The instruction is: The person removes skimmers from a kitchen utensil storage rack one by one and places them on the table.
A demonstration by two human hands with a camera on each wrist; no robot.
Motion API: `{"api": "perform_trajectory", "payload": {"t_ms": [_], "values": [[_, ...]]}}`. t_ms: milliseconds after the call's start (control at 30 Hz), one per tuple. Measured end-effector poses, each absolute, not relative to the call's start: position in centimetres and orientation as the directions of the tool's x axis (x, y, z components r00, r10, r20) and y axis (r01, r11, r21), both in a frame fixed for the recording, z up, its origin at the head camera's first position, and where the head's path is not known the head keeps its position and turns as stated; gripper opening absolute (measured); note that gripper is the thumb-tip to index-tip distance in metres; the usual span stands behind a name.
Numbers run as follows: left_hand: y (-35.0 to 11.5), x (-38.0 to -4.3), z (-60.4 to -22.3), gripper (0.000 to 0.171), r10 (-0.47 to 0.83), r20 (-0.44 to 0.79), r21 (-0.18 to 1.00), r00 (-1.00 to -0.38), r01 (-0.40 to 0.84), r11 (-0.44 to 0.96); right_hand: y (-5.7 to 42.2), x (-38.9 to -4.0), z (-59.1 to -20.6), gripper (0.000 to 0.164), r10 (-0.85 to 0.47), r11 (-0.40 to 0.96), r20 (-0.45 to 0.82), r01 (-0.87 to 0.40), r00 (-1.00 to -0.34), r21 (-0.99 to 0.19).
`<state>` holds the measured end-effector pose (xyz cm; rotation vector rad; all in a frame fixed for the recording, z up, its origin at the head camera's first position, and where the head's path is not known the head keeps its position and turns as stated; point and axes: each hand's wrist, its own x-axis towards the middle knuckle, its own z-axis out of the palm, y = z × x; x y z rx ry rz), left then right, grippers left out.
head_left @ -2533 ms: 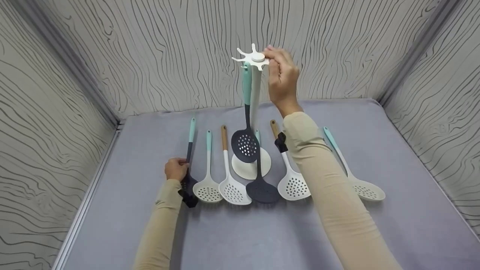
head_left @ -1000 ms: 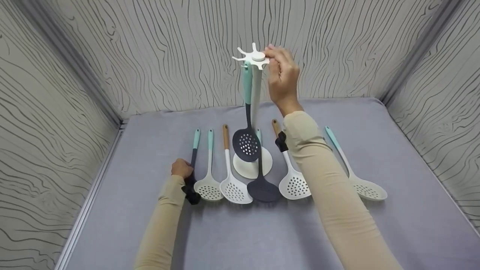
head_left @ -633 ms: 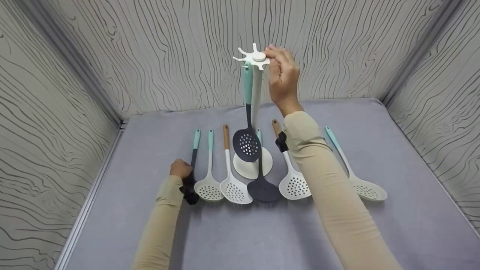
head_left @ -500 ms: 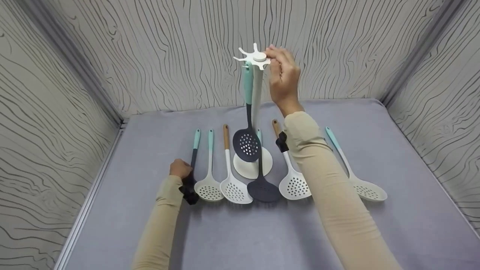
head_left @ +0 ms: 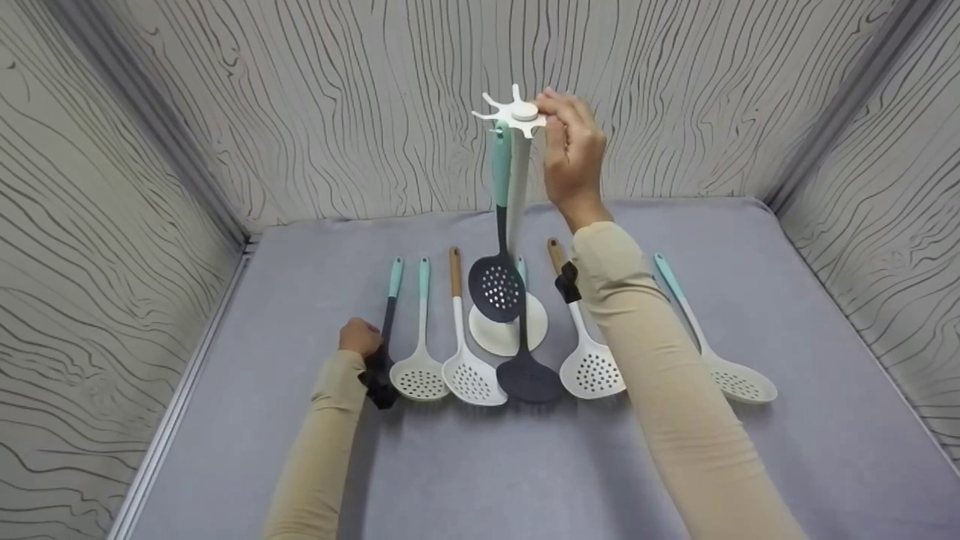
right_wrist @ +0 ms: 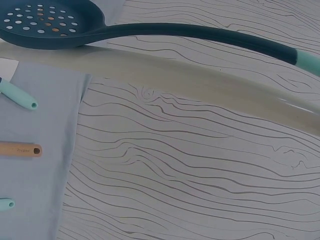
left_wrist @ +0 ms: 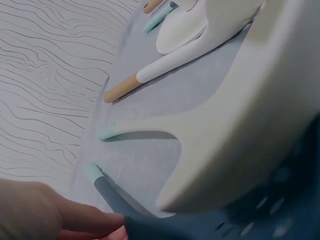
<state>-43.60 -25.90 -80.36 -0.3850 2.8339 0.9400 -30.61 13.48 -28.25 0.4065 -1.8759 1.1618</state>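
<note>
At the row's left end, my left hand (head_left: 360, 336) pinches the neck of a dark skimmer (head_left: 388, 322) with a teal handle, which lies on the cloth. The left wrist view shows fingertips (left_wrist: 107, 222) against its dark part; a black wrist mount hides most of the bowl from the head view. Raised at the centre, my right hand (head_left: 576, 150) grips the hooked top of a white utensil rack (head_left: 520, 172) between thumb and fingers. From one hook hangs another dark skimmer (head_left: 499, 289), teal handle up. The right hand itself is out of its wrist view.
Along the cloth lie a pale skimmer (head_left: 420, 379), a white wooden-handled skimmer (head_left: 471, 382), a dark solid-headed utensil (head_left: 529, 381), another wooden-handled skimmer (head_left: 592, 375) and a teal-handled one (head_left: 742, 382) partly behind the right forearm. The rack's round base (head_left: 487, 337) stands behind them. Patterned walls enclose the table.
Since the oldest frame, the left hand has slid the dark skimmer right and nearer the person, closer to the pale one. Over the last second both hands stay nearly still; the view shifts slightly.
</note>
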Motion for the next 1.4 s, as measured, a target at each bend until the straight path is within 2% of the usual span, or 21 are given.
{"api": "perform_trajectory", "payload": {"t_ms": [200,300,367,500,600,667,833,1000,1233,1400], "values": [[-26.2,-43.9,-80.9,0.019,-0.19,-0.189,0.566,-0.963,-0.265,0.781,13.6,-30.6,-28.3,0.033,0.157,0.511,0.8,-0.646,-0.579,-0.567],[-25.5,-42.4,-78.4,0.018,-0.18,-0.183,0.581,-0.966,-0.254,0.773,13.6,-30.6,-28.3,0.032,0.156,0.511,0.802,-0.647,-0.577,-0.566],[-24.2,-40.1,-74.1,0.021,-0.172,-0.183,0.589,-0.968,-0.248,0.769,13.6,-30.6,-28.2,0.032,0.155,0.512,0.804,-0.649,-0.575,-0.563],[-19.5,-31.9,-59.5,0.028,-0.149,-0.21,0.608,-0.966,-0.249,0.754,13.6,-30.7,-28.1,0.031,0.151,0.51,0.804,-0.651,-0.575,-0.562],[-16.7,-27.3,-51.7,0.031,-0.143,-0.222,0.608,-0.964,-0.252,0.753,13.7,-30.7,-28.1,0.031,0.151,0.509,0.801,-0.649,-0.58,-0.566],[-16.1,-26.6,-50.2,0.032,-0.15,-0.221,0.603,-0.964,-0.256,0.755,13.6,-30.6,-28.1,0.031,0.15,0.508,0.797,-0.646,-0.585,-0.57],[-15.7,-26.4,-49.7,0.033,-0.148,-0.224,0.615,-0.963,-0.258,0.745,13.7,-30.6,-28.2,0.032,0.145,0.52,0.792,-0.635,-0.593,-0.571],[-15.0,-26.3,-49.2,0.031,-0.135,-0.176,0.635,-0.975,-0.217,0.742,13.8,-30.5,-28.2,0.031,0.133,0.547,0.803,-0.632,-0.582,-0.549],[-14.0,-26.1,-48.5,0.031,-0.114,-0.138,0.674,-0.984,-0.178,0.717,13.9,-30.6,-28.2,0.029,0.098,0.511,0.837,-0.694,-0.539,-0.507],[-12.8,-26.0,-47.9,0.032,-0.109,-0.147,0.708,-0.983,-0.181,0.682,14.3,-30.6,-28.3,0.031,0.053,0.524,0.833,-0.695,-0.55,-0.492]]}}
